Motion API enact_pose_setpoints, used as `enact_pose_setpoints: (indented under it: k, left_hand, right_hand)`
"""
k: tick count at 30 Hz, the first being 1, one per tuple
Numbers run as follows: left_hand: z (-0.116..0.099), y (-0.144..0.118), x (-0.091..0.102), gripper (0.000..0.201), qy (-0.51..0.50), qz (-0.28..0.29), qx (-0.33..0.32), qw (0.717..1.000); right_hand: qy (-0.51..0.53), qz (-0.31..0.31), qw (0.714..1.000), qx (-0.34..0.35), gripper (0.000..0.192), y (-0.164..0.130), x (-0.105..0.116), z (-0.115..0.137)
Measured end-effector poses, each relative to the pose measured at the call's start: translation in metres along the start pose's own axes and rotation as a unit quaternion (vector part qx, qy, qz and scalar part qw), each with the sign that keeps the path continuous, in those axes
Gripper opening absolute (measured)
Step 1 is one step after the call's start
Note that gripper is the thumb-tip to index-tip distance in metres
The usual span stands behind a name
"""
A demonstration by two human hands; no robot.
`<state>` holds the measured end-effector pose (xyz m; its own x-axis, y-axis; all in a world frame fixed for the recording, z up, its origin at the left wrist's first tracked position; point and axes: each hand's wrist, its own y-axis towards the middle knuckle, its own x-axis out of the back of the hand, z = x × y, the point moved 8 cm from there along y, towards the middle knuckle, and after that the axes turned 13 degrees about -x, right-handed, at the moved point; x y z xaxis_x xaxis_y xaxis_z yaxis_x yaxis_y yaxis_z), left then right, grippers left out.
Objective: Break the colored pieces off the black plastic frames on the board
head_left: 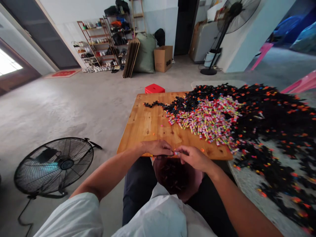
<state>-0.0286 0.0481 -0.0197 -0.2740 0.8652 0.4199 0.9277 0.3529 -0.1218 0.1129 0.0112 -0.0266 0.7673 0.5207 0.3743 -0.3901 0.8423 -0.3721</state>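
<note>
Just past the table's near edge, my right hand [194, 157] pinches a small tube with a colourful printed label [176, 153]. My left hand [160, 147] is closed beside it, fingertips at the tube's other end; what lies under those fingers is hidden. Below both hands a dark reddish basin [196, 184] sits between my legs, with dark and pale small pieces inside, hard to make out. A heap of similar labelled tubes [212, 120] covers the right part of the wooden table [145, 121]. Around it spread many small black pieces [269, 112] with orange bits.
A floor fan [66, 164] stands at the left. Behind the table are a red stool [154, 88], a cardboard box [163, 58], a large sack [145, 54] and shoe racks [96, 41]. Pink chairs [302, 84] and a pedestal fan [209, 70] are at the right.
</note>
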Motion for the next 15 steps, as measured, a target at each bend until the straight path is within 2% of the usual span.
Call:
enact_pose_setpoints:
  k: [2,3,4,6,8,10,12,15]
  left_hand:
    - [0.02,0.003,0.015,0.043,0.063,0.013,0.011,0.998]
    - [0.032,0.004,0.034,0.04,0.114,-0.017,0.024,0.993]
    - [0.045,0.003,0.061,0.036,0.178,-0.074,0.045,0.98]
    - [0.074,-0.009,0.125,0.032,0.29,-0.208,0.135,0.924]
    - [0.101,-0.021,0.178,0.039,0.333,-0.285,0.195,0.878]
    - [0.125,-0.031,0.222,0.05,0.354,-0.327,0.233,0.845]
    - [0.147,-0.034,0.256,0.057,0.369,-0.344,0.248,0.827]
    - [0.175,-0.023,0.289,0.057,0.384,-0.346,0.247,0.819]
  right_hand:
    - [-0.043,0.059,0.997,-0.037,0.03,0.0,-0.015,-0.019]
    - [-0.076,0.079,0.993,-0.05,0.028,-0.001,-0.021,-0.028]
    - [-0.113,0.08,0.989,-0.056,0.024,-0.001,-0.024,-0.036]
    - [-0.157,0.052,0.985,-0.054,0.021,0.003,-0.022,-0.046]
    - [-0.164,0.007,0.985,-0.045,0.026,0.015,-0.011,-0.05]
    - [-0.17,-0.069,0.982,-0.04,0.032,0.036,0.008,-0.047]
    - [-0.203,-0.174,0.963,-0.033,0.031,0.064,0.032,-0.036]
    - [-0.283,-0.297,0.912,-0.009,0.035,0.115,0.056,-0.007]
